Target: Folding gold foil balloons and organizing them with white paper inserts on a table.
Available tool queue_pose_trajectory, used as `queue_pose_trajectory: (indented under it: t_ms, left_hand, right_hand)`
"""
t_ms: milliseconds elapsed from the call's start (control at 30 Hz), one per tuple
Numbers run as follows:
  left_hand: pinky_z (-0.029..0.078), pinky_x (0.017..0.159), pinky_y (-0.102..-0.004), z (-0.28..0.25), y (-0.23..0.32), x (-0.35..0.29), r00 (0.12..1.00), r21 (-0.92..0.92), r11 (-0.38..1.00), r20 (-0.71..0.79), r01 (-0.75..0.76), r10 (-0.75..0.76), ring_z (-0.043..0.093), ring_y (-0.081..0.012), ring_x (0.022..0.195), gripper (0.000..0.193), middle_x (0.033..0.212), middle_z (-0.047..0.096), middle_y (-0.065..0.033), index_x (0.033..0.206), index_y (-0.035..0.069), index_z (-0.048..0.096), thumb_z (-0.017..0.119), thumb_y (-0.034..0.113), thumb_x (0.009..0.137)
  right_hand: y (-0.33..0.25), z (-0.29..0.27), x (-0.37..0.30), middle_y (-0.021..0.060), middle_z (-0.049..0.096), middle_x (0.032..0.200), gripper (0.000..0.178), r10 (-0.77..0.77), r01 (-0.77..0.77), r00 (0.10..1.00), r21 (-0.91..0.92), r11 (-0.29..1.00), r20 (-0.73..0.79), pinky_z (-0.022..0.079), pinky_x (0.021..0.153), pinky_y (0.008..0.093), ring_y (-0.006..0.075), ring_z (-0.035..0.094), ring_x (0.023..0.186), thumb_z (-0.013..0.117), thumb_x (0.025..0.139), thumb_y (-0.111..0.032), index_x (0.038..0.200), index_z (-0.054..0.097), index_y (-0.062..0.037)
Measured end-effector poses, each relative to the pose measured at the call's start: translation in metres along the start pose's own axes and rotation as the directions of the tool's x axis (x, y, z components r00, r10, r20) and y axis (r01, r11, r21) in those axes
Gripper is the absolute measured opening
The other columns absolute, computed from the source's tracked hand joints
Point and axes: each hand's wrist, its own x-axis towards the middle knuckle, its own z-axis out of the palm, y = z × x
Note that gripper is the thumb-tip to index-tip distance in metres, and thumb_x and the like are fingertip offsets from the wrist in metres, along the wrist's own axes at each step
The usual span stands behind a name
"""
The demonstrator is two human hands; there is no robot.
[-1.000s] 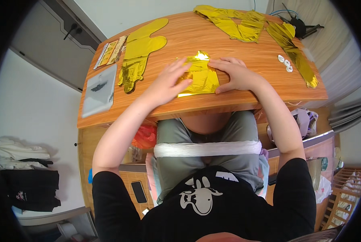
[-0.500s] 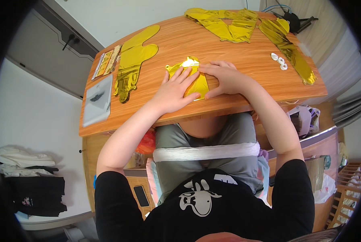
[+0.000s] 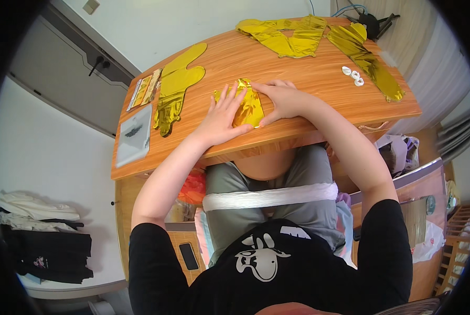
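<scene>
A folded piece of shiny gold foil (image 3: 250, 111), perhaps a deflated foil balloon, lies near the table's front edge. My left hand (image 3: 222, 118) rests flat on its left side, fingers spread and thumb along its lower edge. At the foil's right side is my right hand (image 3: 283, 101), its index finger touching the top corner and its thumb the bottom one, wide apart. Further left lies a flat gold foil balloon (image 3: 180, 79) with rounded lobes. Two more gold foil balloons, one (image 3: 303, 42) at the back and one (image 3: 369, 60) at the right, lie crumpled on the wood.
Several small white rolls (image 3: 354, 76) sit on the table (image 3: 214, 58) at the right. Along the left edge are printed cards (image 3: 143, 90) and a clear plastic bag (image 3: 134, 134). A black device with antennas (image 3: 371, 25) stands behind the far right corner. A phone (image 3: 189, 256) lies below the tabletop.
My right hand's fingers have drawn in to the foil's right edge. My left hand has shifted slightly left and lower. The foil shows more creases, and the whole view has tilted a little.
</scene>
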Motion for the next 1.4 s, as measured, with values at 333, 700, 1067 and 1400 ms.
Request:
queue_pose_trajectory:
  t_ms: [333,700,1067,1400]
  left_hand:
    - [0.036,0.118,-0.0543,-0.001,0.068,-0.06,0.997,0.195,0.979,0.052,-0.06,0.051,0.04,-0.0386,0.146,0.074,0.158,0.041,-0.0213,0.155,0.006,0.038,0.07,0.023,0.091]
    - [0.042,0.105,-0.0462,-0.043,0.047,-0.069,0.991,-0.075,0.989,0.037,-0.124,0.127,0.053,-0.0356,0.12,0.058,0.13,0.053,-0.016,0.146,0.01,0.054,0.064,0.007,0.089]
    - [0.05,0.073,-0.0365,-0.105,0.027,-0.043,0.987,-0.199,0.975,-0.143,-0.102,0.074,0.063,-0.0263,0.082,0.039,0.087,0.064,-0.0089,0.125,0.009,0.07,0.078,0.02,0.088]
    - [0.049,0.078,-0.0269,-0.107,-0.007,0.017,0.974,-0.482,0.851,0.18,0.208,-0.136,0.056,-0.0111,0.085,0.073,0.097,0.059,-0.0029,0.15,0.014,0.053,0.085,0.028,0.085]
  right_hand:
    - [-0.034,0.007,-0.047,0.019,0.053,0.148,0.116,-0.104,0.104,0.994,-0.023,0.994,-0.033,0.025,0.119,0.0505,0.0385,0.039,0.143,0.092,0.063,-0.051,0.157,0.039,-0.0114]
    - [-0.039,0.024,-0.074,0.0068,0.069,0.111,0.037,-0.32,0.283,0.886,-0.156,0.946,-0.335,0.04,0.103,0.0433,0.0273,0.06,0.115,0.083,0.082,-0.027,0.114,0.071,-0.0136]
    - [-0.07,0.01,-0.077,0.0055,0.07,0.085,0.017,-0.22,0.267,0.829,0.017,0.964,-0.515,0.049,0.081,0.0398,0.0268,0.066,0.084,0.08,0.085,-0.013,0.101,0.074,-0.0086]
    - [-0.068,0.006,-0.061,0.0,0.069,0.083,0.052,0.269,0.014,0.947,0.862,0.507,-0.174,0.047,0.072,0.0208,0.0047,0.062,0.079,0.071,0.095,-0.005,0.142,0.049,-0.0012]
